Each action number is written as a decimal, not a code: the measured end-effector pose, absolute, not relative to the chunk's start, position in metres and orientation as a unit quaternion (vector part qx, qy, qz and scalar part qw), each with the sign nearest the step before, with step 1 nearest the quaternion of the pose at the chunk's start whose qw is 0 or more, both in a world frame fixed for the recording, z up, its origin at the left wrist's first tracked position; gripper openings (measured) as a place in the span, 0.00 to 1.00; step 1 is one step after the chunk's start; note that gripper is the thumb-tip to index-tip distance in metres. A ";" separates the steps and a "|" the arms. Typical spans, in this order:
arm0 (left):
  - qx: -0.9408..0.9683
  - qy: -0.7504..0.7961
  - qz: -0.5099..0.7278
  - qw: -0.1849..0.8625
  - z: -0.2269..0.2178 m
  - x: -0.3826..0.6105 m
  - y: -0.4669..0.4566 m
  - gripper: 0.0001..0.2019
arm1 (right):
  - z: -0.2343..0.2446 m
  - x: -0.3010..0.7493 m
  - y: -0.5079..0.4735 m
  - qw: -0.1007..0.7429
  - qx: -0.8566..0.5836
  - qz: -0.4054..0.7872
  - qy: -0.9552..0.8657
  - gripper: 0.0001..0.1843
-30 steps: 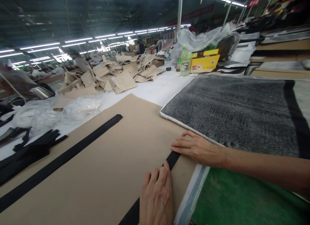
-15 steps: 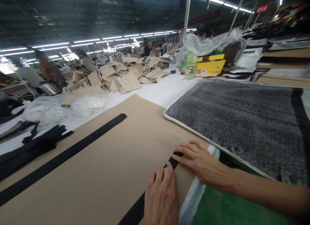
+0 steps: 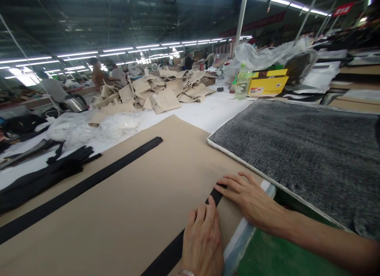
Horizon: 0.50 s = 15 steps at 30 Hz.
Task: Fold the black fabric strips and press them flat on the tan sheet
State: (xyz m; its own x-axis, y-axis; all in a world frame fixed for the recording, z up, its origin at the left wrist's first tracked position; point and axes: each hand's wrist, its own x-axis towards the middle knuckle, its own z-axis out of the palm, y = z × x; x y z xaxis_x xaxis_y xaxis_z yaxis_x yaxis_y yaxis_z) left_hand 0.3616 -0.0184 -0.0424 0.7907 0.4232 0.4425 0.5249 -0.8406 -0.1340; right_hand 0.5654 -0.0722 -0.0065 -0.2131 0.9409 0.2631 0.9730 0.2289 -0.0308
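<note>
A short black strip lies on a large tan cardboard sheet near the table's front edge. My left hand lies flat on the strip, fingers together and stretched out. My right hand rests flat with its fingertips on the strip's far end, fingers spread. A second, long black strip runs diagonally across the cardboard to the left, untouched.
A grey fuzzy mat lies to the right. Black strips and clear plastic bags lie at the left. Beige fabric pieces, a bottle and a yellow box sit farther back. People work in the distance.
The view has shifted, so the table contents sit a little more to the right. My right hand slid slightly along the strip's end; both hands still press flat on it.
</note>
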 end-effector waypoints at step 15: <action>-0.907 -0.314 -0.275 0.062 -0.036 0.316 -0.036 0.26 | 0.002 0.520 -0.079 0.120 -0.532 -0.006 -0.838 0.33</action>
